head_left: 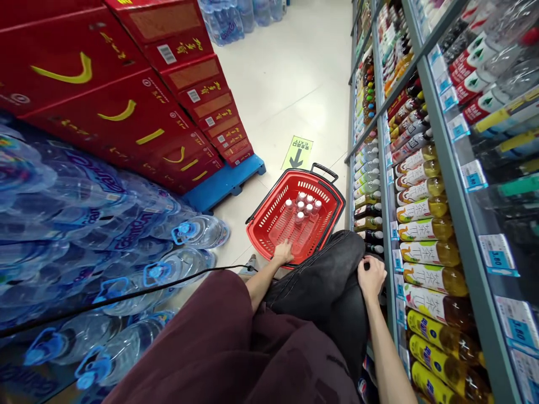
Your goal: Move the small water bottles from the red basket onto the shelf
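- Notably, the red basket [269, 238] sat on the floor [269, 62], between the blue pallet [229, 182] and the drinks shelf [451, 140].
- Its long axis ran obliquely, from near left to far right; the black handle [325, 173] projected at the far end.
- White-capped bottles [300, 216] stood clustered inside, towards the far end, caps upward.
- The left hand [283, 252] reached over the near rim, fingers extended and parted, gripping nothing visible; contact could not be determined.
- The right hand [372, 275] was loosely curled beside the knee [347, 249], near the shelf; whether it held anything could not be determined.
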`<state>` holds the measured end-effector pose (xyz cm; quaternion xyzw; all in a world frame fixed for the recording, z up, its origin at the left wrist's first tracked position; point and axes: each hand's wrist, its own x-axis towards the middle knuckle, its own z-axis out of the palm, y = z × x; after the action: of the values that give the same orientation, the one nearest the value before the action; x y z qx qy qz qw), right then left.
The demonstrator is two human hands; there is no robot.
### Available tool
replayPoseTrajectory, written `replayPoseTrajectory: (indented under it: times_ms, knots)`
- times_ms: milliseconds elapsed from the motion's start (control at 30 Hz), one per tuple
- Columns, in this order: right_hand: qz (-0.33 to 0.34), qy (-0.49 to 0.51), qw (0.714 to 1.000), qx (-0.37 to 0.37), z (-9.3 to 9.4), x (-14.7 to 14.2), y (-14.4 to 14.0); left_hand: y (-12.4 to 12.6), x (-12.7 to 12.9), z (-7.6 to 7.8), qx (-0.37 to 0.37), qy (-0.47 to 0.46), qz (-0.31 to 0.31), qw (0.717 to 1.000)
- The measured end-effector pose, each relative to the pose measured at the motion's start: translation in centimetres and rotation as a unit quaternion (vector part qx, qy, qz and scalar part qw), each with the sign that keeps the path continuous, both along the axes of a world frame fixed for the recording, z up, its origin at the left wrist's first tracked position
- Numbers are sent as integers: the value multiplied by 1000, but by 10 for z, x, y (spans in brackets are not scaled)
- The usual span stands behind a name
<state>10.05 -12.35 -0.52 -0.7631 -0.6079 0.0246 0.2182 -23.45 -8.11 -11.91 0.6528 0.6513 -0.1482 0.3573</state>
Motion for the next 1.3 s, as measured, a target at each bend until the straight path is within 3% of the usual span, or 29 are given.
replayPoseTrajectory:
  times_ms: [200,367,533,700,867,967,1133,1300]
  knots:
    - [22,-24,999,-21,4,-8,-12,-18,-6,25,66,-13,18,998]
    - [60,-31,997,-37,0,-11,-17,-17,-2,64,117,-33,4,993]
    - [76,-42,995,-46,0,-19,-18,1,15,121,181,-58,-9,982]
    - [61,-23,997,-52,2,-27,-24,10,36,186,255,-93,-23,962]
    - [27,62,997,-33,1,-32,-29,13,53,252,312,-112,-57,942]
    - [4,145,989,-16,5,-40,-33,11,64,281,324,-111,-95,935]
    - [32,250,967,17,21,-56,-35,2,92,309,330,-132,-192,915]
    - [55,281,958,3,34,-61,-30,-1,135,319,315,-151,-287,892]
